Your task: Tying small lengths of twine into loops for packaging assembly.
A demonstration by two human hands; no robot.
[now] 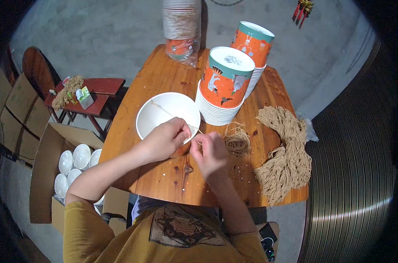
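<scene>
A white paper bucket (164,115) with an orange outside stands on the wooden table (155,179). A thin tan string (164,109) runs across its mouth. My left hand (166,140) rests on the bucket's near rim and pinches the string. My right hand (210,151) is right beside it, pinching the string's end at the rim. A small coil of tan strings (237,140) lies just right of my right hand.
Two stacks of orange and teal paper buckets (225,83) (252,44) stand behind the bucket, and a wrapped stack (181,26) at the far edge. A big bundle of strings (286,153) lies at right. A cardboard box of white buckets (76,166) sits on the floor at left, near a red stool (93,94).
</scene>
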